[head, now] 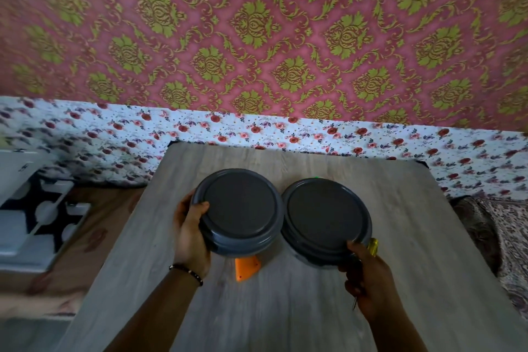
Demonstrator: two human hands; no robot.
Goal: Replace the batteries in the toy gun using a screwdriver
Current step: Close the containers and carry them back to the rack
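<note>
Toy gun (247, 268) first: only an orange plastic corner of what I take to be it shows, poking out from under the left grey dish on the table, just in front of the person. The rest is hidden.

The left hand (191, 234) grips the near-left rim of the left dish (239, 210), thumb hooked over the top edge, fingers curled beneath. This dish looks tilted and lifted a little off the tabletop. The right hand (368, 280) is curled round the screwdriver (372, 247), whose yellow handle sticks up past the knuckles while the thin metal tip shows below the palm; the same hand's thumb presses on the near rim of the right dish (327, 218). The two dishes sit upside down, rims touching side by side in the middle of the wooden table (285, 308).

Beyond the table lies a floral cloth (314, 134), then a pink and green patterned wall (257, 23).

To my eye the work proper has not begun: this is the uncovering step, with no screw turned and no battery in sight. Next the dishes want lifting clear and setting aside, so the toy can be turned to find its battery cover. What the right dish hides I cannot tell.
</note>
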